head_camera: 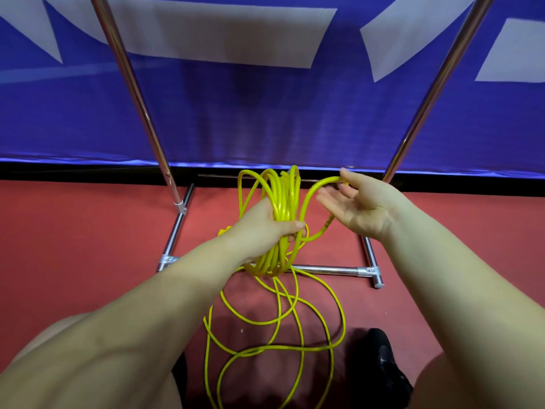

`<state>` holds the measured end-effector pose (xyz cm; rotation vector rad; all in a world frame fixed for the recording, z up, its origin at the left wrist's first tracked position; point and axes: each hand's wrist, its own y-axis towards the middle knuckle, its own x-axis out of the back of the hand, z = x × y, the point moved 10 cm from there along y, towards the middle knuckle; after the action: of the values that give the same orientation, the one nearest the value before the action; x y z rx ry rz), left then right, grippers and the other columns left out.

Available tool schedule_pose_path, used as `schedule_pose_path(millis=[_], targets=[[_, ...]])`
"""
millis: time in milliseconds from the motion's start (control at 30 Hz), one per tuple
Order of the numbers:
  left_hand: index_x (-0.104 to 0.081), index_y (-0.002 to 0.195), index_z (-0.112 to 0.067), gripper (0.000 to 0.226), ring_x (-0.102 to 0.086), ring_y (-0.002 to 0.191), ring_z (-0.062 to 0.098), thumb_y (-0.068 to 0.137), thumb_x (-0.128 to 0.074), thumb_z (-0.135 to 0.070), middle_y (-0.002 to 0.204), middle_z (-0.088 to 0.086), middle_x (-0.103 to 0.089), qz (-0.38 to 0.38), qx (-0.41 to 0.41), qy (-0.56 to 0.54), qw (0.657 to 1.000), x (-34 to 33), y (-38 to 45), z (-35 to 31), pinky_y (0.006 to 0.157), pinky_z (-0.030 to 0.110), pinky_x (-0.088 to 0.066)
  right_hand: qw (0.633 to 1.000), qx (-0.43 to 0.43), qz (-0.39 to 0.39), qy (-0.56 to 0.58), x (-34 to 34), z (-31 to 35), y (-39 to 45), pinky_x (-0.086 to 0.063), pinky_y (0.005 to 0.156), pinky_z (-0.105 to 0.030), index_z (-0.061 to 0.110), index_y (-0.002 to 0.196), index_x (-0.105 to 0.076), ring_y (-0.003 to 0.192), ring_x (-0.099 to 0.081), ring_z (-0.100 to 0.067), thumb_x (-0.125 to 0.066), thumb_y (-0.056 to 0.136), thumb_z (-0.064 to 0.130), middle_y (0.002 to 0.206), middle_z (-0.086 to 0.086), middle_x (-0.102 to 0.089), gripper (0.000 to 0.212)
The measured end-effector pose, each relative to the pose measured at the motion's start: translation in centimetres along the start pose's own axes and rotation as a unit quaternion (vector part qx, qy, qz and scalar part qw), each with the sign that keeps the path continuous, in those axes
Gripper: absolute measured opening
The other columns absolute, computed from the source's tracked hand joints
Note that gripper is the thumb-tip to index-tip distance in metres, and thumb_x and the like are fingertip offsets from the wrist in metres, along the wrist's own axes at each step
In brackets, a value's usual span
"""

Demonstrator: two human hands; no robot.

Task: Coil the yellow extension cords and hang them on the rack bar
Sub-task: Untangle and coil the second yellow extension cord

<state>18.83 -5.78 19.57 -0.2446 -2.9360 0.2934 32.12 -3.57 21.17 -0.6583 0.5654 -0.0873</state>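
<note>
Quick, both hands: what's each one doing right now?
Left hand: grips the yellow cord coil.
Right hand: palm open, thumb and fingers pinching the next cord loop.

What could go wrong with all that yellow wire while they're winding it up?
The loose cord on the red floor crosses over itself, so it might knot as it is pulled up. The left hand grips a fat coil, and loops could slip out. The right hand only lightly holds the next loop, so it might drop. The cord also lies by a black shoe and could snag.
</note>
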Motion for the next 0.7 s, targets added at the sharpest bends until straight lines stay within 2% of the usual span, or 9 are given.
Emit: schedule_pose_path(millis=[67,100,200,267,367,500,567,633,700], targets=[[-0.057,0.096,-0.001,0.011,-0.061,0.064,0.016,0.086,-0.06,0.0,0.081,0.012,-0.064,-0.029,0.019,-0.08,0.996,0.7,0.1,0.1,0.06,0.029,-0.053,0.982,0.043,0.001,-0.184,-0.2,0.3,-0.3,-0.055,0.068,-0.038,0.009,0.098,-0.052,0.075,-0.061,-0.02,-0.057,0.092,0.03,0.081,-0.009,-0.056,0.023],[-0.057,0.089,-0.004,0.007,-0.062,0.066,0.018,0.086,-0.059,0.002,0.079,0.011,-0.063,-0.051,0.029,-0.118,0.991,1.2,0.2,0.2,0.06,0.028,-0.053,0.948,0.076,-0.005,-0.309,-0.3,0.5,-0.5,-0.054,0.069,-0.038,0.01,0.09,-0.055,0.072,-0.062,-0.019,-0.058,0.09,0.035,0.079,-0.01,-0.058,0.025],[-0.058,0.08,-0.005,0.011,-0.062,0.057,0.014,0.088,-0.056,0.002,0.068,0.008,-0.065,-0.106,0.053,-0.2,0.973,3.0,0.4,0.6,0.058,0.025,-0.053,0.782,0.147,0.008,-0.606,-1.4,-0.6,-1.2,-0.054,0.071,-0.036,0.006,0.069,-0.064,0.067,-0.066,-0.024,-0.063,0.082,0.048,0.074,-0.016,-0.069,0.044],[-0.059,0.079,-0.003,0.012,-0.059,0.053,0.014,0.089,-0.054,0.001,0.06,0.005,-0.066,-0.118,0.065,-0.239,0.961,3.6,0.4,0.7,0.053,0.025,-0.053,0.718,0.173,0.036,-0.673,-2.0,-2.1,-0.9,-0.051,0.069,-0.031,0.012,0.066,-0.066,0.064,-0.063,-0.02,-0.067,0.079,0.048,0.07,-0.01,-0.07,0.039],[-0.06,0.078,-0.004,0.015,-0.058,0.06,0.018,0.09,-0.053,0.0,0.058,0.004,-0.066,-0.131,0.077,-0.275,0.949,4.0,0.4,1.0,0.055,0.027,-0.052,0.726,0.211,0.101,-0.646,-3.3,-3.6,-0.6,-0.044,0.064,-0.026,0.023,0.068,-0.059,0.057,-0.052,-0.01,-0.069,0.082,0.03,0.066,0.0,-0.062,0.019],[-0.061,0.078,-0.005,0.016,-0.06,0.06,0.018,0.091,-0.052,-0.002,0.058,0.004,-0.065,-0.159,0.077,-0.306,0.935,4.7,0.5,1.1,0.053,0.026,-0.053,0.703,0.286,0.138,-0.636,-4.9,-3.2,-1.4,-0.045,0.07,-0.029,0.014,0.082,-0.057,0.072,-0.058,-0.018,-0.059,0.091,0.02,0.076,-0.005,-0.063,0.011],[-0.061,0.08,-0.004,0.013,-0.061,0.056,0.017,0.09,-0.053,-0.001,0.057,0.004,-0.063,-0.182,0.075,-0.313,0.929,5.4,0.5,1.3,0.058,0.03,-0.052,0.714,0.298,0.145,-0.617,-5.2,-2.9,-1.8,-0.046,0.072,-0.032,0.009,0.086,-0.055,0.073,-0.06,-0.024,-0.051,0.095,0.021,0.075,-0.006,-0.062,0.015],[-0.061,0.083,-0.001,0.007,-0.06,0.053,0.017,0.088,-0.055,0.001,0.058,0.005,-0.06,-0.207,0.069,-0.312,0.925,6.1,0.4,1.3,0.063,0.032,-0.05,0.744,0.241,0.174,-0.598,-4.9,-3.8,-1.6,-0.048,0.071,-0.036,0.008,0.082,-0.054,0.068,-0.058,-0.024,-0.045,0.097,0.026,0.071,-0.007,-0.059,0.026],[-0.06,0.086,-0.001,0.004,-0.061,0.05,0.015,0.088,-0.056,0.001,0.059,0.006,-0.061,-0.226,0.066,-0.319,0.918,7.2,0.3,1.3,0.06,0.029,-0.05,0.732,0.145,0.211,-0.632,-4.0,-6.0,-1.3,-0.045,0.068,-0.029,0.012,0.075,-0.053,0.063,-0.054,-0.016,-0.041,0.098,0.035,0.067,-0.002,-0.058,0.035]])
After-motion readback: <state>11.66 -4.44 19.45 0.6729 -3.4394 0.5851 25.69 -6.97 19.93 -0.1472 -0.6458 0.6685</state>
